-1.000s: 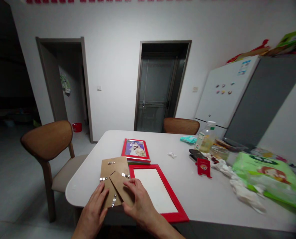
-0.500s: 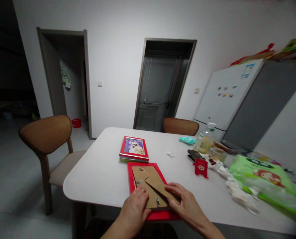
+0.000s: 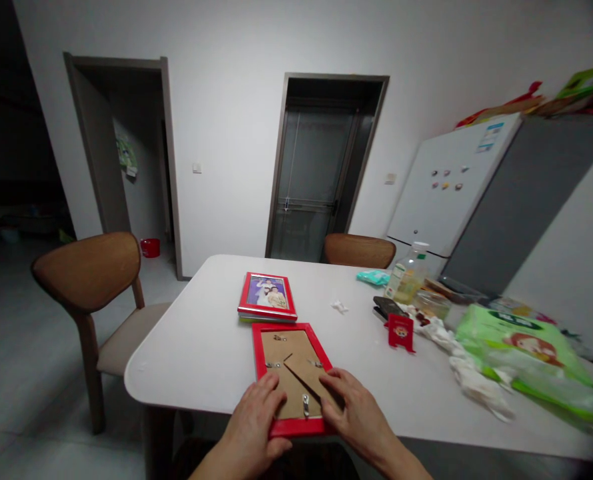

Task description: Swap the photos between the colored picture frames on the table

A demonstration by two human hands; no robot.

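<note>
A red picture frame (image 3: 261, 350) lies face down at the table's near edge. Its brown backing board (image 3: 284, 383) sits inside the rim, with metal clips and a slanted stand flap (image 3: 309, 377) showing. My left hand (image 3: 254, 420) is closed on the frame's near left side, thumb low by the front rim. On the right, my right hand (image 3: 354, 410) grips the frame's near right side, its fingers over the flap. Just beyond lies a stack of frames, the top one a red photo frame (image 3: 291, 300) with its picture facing up.
To the right are a red card-like stand (image 3: 400, 332), a black object (image 3: 389, 307), a bottle of yellowish liquid (image 3: 406, 273), crumpled tissues (image 3: 476, 390) and a green tissue pack (image 3: 521, 340). A wooden chair (image 3: 89, 270) stands left of the white table (image 3: 186, 353).
The backing board's near end has gone down into the red frame, so the front rim shows more. Both hands have shifted slightly left along with the view.
</note>
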